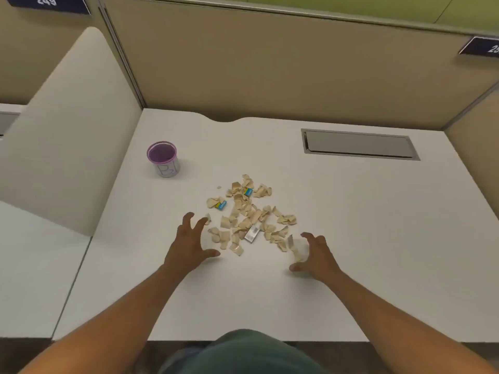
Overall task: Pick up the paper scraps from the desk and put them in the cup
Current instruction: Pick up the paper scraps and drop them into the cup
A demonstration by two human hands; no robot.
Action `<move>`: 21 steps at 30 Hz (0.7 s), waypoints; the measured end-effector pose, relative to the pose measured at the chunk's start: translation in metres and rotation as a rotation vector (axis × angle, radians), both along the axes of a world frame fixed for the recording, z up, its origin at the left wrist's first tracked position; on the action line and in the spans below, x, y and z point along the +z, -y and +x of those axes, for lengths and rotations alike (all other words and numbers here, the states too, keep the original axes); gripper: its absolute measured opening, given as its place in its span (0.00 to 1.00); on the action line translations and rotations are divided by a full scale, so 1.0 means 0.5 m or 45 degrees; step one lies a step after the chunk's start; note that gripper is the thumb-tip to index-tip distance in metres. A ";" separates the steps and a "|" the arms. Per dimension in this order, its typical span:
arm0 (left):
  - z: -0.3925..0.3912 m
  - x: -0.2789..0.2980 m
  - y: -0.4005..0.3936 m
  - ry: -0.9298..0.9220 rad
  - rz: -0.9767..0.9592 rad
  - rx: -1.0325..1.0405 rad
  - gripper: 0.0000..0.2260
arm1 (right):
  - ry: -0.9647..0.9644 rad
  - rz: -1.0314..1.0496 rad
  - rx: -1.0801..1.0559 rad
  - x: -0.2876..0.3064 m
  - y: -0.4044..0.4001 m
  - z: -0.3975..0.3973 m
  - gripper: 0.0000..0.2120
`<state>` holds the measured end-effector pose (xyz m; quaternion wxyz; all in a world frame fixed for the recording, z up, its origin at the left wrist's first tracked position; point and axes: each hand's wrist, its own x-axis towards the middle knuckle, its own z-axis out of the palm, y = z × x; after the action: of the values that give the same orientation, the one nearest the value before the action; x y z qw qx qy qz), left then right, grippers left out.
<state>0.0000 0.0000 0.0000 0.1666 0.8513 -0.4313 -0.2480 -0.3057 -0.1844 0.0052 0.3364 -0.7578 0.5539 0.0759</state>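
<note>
Both hands spread, fingers apart: left hand (190, 242) and right hand (314, 255) flank near edge of paper scraps (249, 217) on counter (351, 211); cup (162, 159) far left.

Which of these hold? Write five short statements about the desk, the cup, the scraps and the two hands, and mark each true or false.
1. The purple-rimmed white cup stands upright on the white desk. True.
2. The beige torn paper scraps lie inside the cup. False: they lie scattered on the desk.
3. The left hand grips the cup. False: it is spread open beside the scraps.
4. The right hand is at the pile's near right edge. True.
5. Two small blue-printed pieces lie among the scraps. True.
</note>
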 end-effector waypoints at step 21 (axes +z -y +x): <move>-0.078 -0.041 0.104 0.399 0.261 -0.466 0.50 | -0.155 -0.298 0.586 -0.030 0.074 0.148 0.58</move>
<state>-0.0389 -0.0520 -0.0207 -0.0370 0.7996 -0.5711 -0.1818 -0.2319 -0.2214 -0.0100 0.1864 -0.8915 0.3913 0.1314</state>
